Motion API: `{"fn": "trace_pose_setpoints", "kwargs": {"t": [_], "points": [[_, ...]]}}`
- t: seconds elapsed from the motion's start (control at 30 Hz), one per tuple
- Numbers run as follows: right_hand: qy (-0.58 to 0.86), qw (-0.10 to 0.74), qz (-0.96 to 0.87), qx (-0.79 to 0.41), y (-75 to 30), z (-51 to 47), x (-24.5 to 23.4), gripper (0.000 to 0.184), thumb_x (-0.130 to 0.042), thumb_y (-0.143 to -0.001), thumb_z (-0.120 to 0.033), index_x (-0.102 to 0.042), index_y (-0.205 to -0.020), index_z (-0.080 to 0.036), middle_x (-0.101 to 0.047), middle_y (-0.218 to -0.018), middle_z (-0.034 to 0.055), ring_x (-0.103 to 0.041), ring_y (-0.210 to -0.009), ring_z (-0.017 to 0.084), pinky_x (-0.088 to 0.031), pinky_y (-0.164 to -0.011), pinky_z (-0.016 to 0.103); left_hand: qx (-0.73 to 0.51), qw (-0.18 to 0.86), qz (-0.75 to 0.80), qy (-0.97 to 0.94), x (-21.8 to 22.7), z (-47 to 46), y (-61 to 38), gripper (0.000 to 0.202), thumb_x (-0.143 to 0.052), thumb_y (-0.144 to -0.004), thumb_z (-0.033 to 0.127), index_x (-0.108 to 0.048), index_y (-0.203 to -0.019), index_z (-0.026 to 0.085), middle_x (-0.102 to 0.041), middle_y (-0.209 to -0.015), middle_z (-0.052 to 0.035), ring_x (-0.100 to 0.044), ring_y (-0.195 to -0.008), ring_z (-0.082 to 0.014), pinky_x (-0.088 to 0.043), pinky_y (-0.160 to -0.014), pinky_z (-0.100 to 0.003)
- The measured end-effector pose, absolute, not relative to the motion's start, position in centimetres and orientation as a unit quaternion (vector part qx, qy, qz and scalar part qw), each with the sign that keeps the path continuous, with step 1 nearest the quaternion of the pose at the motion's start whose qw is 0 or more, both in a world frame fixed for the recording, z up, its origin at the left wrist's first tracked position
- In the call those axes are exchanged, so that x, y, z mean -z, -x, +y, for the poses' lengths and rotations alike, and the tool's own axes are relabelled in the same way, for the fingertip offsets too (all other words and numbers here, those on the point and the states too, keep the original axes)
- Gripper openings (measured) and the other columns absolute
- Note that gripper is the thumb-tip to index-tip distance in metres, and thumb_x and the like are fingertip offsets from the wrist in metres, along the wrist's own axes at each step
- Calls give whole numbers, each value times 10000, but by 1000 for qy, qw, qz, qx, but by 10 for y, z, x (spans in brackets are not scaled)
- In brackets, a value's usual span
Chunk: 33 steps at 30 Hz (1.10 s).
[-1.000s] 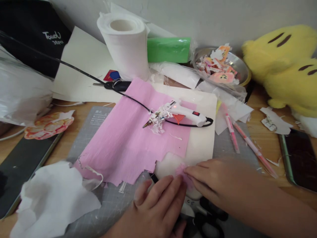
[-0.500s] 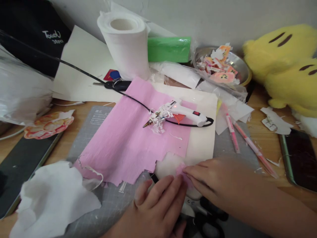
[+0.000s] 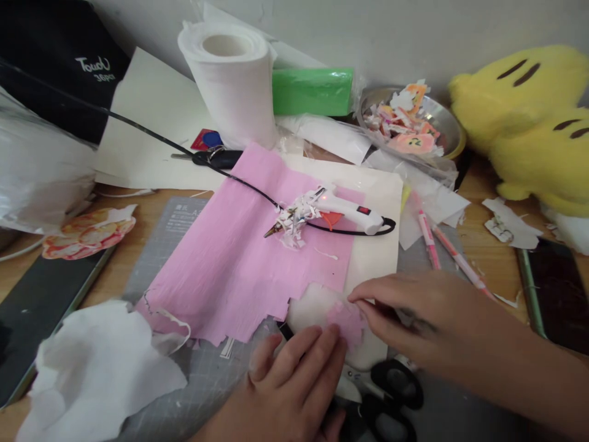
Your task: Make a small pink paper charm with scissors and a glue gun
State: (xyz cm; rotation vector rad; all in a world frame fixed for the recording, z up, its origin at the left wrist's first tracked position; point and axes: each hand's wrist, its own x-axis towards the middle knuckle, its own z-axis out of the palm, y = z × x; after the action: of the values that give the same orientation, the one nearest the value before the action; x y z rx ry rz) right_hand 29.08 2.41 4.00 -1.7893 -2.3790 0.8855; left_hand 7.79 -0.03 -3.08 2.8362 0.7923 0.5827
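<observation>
A small ragged piece of pink crepe paper lies on a rounded off-white piece near the front of the mat. My left hand rests with its fingers stretched out, the fingertips on the pink piece's left edge. Just right of it, my right hand has thumb and forefinger pinched together; whether anything is between them is too small to tell. Black-handled scissors lie just below, partly covered by my left hand. Behind is a large pink crepe paper sheet with a jagged front edge.
A white glue gun, its nozzle crusted with scraps, lies on the pink sheet, its black cord running back left. Around stand a white paper roll, a metal bowl of scraps, yellow plush toys, pens and a phone.
My right hand has lifted off the small pink piece and shifted up and right, uncovering more of it and the scissors' handles. My left hand has stayed in place.
</observation>
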Motion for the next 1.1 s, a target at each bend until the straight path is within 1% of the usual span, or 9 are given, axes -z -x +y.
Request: {"fn": "trace_pose_setpoints", "kwargs": {"t": [0.07, 0.17, 0.3, 0.43, 0.57, 0.9, 1.1], "points": [[576, 11, -751, -322, -292, 30, -38, 213, -474, -870, -257, -646, -750, -224, -645, -656, -25, -550, -584, 115, -332, -516, 237, -195, 72, 263, -942, 30, -2, -78, 398, -502, -838, 450, -622, -1133, 212, -665, -1151, 35, -495, -1003, -157, -301, -816, -321], [573, 29, -719, -393, -293, 35, -27, 153, -531, -842, -268, -677, -862, -229, -648, -658, -32, -540, -584, 108, -347, -529, 221, -181, 92, 288, -936, 29, -4, -79, 384, -515, -838, 439, -620, -1136, 220, -657, -1165, 42, -493, -1014, -158, -296, -835, -325], [567, 55, -675, -469, -294, 38, -14, 228, -562, -827, -331, -677, -995, -229, -640, -645, -37, -534, -573, 97, -387, -558, 201, -187, 78, 270, -941, 29, -4, -77, 408, -502, -840, 464, -618, -1142, 215, -661, -1159, 34, -485, -1007, -155, -291, -825, -324], [555, 49, -667, -494, -296, 43, -9, 206, -557, -815, -303, -697, -923, -197, -629, -655, -15, -524, -580, 105, -385, -548, 203, -187, 71, 253, -947, 31, -2, -74, 409, -491, -848, 470, -622, -1141, 218, -653, -1172, 36, -477, -1016, -160, -287, -824, -316], [545, 42, -671, -502, -296, 47, -9, 171, -539, -808, -256, -690, -835, -179, -603, -625, -18, -503, -565, 103, -363, -521, 199, -189, 68, 253, -947, 32, -1, -73, 400, -484, -854, 475, -630, -1128, 223, -657, -1163, 44, -478, -1004, -162, -294, -818, -311], [528, 43, -681, -506, -298, 48, -8, 177, -505, -817, -239, -663, -791, -163, -575, -611, -30, -470, -556, 97, -324, -507, 198, -187, 73, 247, -948, 33, 0, -71, 418, -488, -854, 481, -618, -1155, 223, -641, -1183, 47, -469, -1004, -167, -296, -822, -297], [520, 47, -683, -511, -300, 50, -6, 171, -505, -816, -230, -666, -822, -174, -591, -635, -33, -484, -569, 94, -332, -513, 195, -173, 73, 248, -951, 32, 1, -69, 413, -465, -868, 489, -596, -1177, 247, -622, -1218, 69, -478, -1005, -159, -291, -823, -310]]}}
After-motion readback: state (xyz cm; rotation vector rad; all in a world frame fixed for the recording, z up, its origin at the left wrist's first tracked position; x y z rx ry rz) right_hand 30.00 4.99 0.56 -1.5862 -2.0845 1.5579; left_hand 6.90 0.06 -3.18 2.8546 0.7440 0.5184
